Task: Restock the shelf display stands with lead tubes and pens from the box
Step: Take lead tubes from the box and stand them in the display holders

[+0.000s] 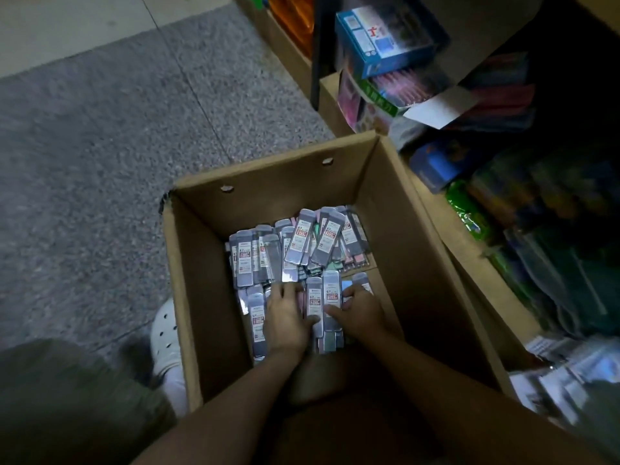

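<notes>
At lower left a white shoe stands on the grey floor against the box at frame centre. Inside it, the left hand and right hand together clasp a bundle of lead tubes, fingers curled round it; more tubes lie piled behind. Blurred stock, perhaps pens, fills the right.

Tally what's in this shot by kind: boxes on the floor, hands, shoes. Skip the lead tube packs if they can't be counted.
Open cardboard box holding the lead tube packs: 1
Hands in the box: 2, left hand and right hand, gathering a bunch of packs between them
White clog shoe: 1
Lead tube packs: too many, overlapping, no exact count
Total counted: 4
</notes>
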Demonstrator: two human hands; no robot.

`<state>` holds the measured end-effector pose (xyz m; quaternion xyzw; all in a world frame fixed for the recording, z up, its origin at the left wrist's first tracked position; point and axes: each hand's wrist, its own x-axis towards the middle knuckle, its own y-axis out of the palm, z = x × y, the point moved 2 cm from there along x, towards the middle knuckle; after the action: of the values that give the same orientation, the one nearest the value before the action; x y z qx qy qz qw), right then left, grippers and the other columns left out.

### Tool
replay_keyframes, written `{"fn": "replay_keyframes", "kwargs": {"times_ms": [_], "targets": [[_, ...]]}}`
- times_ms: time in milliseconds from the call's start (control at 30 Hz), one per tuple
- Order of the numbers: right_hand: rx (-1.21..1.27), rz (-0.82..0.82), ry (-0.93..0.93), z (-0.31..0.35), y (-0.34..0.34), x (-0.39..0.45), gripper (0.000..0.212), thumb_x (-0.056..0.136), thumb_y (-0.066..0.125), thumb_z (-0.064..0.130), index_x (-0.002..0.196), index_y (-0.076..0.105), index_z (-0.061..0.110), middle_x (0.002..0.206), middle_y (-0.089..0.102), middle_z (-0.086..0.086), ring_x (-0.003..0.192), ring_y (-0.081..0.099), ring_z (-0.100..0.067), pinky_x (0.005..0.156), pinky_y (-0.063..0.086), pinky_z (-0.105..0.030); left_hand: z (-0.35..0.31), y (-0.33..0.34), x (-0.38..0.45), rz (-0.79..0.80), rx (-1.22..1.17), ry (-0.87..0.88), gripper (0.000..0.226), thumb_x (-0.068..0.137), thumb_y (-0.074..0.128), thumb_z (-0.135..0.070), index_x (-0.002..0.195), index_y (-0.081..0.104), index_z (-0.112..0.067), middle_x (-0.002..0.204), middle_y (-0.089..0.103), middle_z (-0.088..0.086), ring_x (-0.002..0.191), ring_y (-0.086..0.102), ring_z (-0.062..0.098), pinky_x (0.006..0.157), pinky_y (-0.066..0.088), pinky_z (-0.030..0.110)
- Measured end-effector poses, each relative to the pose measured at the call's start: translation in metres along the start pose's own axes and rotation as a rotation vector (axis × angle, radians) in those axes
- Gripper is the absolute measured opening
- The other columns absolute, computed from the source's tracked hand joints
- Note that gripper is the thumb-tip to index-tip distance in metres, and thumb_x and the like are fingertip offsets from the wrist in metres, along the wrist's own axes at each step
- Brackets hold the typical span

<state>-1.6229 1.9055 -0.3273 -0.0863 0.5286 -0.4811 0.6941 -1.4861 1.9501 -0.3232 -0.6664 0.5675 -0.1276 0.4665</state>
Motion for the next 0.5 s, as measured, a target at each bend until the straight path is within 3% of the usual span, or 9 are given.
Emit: {"fn": "replay_keyframes", "kwargs": {"times_ms": [133,267,433,500], "targets": [[0.017,-0.004,-0.018,-0.008,-0.009,-0.001,0.027,0.083,0.075,0.026,0.1,0.063,0.009,0.103,0.072,-0.01,0.097,0.066,-0.023,0.061,0.038,-0.019,0.005,-0.002,-0.003,-0.026,0.005,-0.039,0.062,0.069,0.084,-0.019,0.122,0.052,-0.015,0.131,0.048,0.002,0.119,0.047,0.024,0.096,0.044,0.04],[0.016,-0.009,0.001,-0.014,-0.014,-0.006,0.02,0.082,0.075,0.02,0.078,0.056,0.016,0.098,0.071,-0.01,0.093,0.065,-0.023,0.068,0.044,-0.024,0.007,0.0,-0.016,-0.076,-0.005,-0.039,0.052,0.076,0.077,-0.009,0.123,0.053,-0.009,0.137,0.049,0.007,0.127,0.043,0.025,0.106,0.034,0.032],[0.102,-0.035,-0.003,-0.012,-0.017,-0.009,0.026,0.083,0.074,0.015,0.069,0.053,0.017,0.075,0.061,-0.003,0.081,0.059,-0.02,0.077,0.049,-0.029,0.004,-0.002,-0.025,-0.067,-0.009,-0.101,0.057,0.078,0.075,-0.005,0.129,0.049,-0.009,0.134,0.046,0.01,0.123,0.047,0.03,0.102,0.04,0.037],[0.156,-0.071,0.04,-0.014,-0.018,-0.009,0.023,0.081,0.076,0.015,0.069,0.056,0.018,0.082,0.067,-0.007,0.082,0.061,-0.02,0.076,0.049,-0.028,0.007,-0.003,-0.027,-0.046,-0.011,-0.108,0.051,0.078,0.071,-0.002,0.124,0.051,-0.01,0.127,0.051,0.01,0.118,0.049,0.03,0.098,0.041,0.037]]}}
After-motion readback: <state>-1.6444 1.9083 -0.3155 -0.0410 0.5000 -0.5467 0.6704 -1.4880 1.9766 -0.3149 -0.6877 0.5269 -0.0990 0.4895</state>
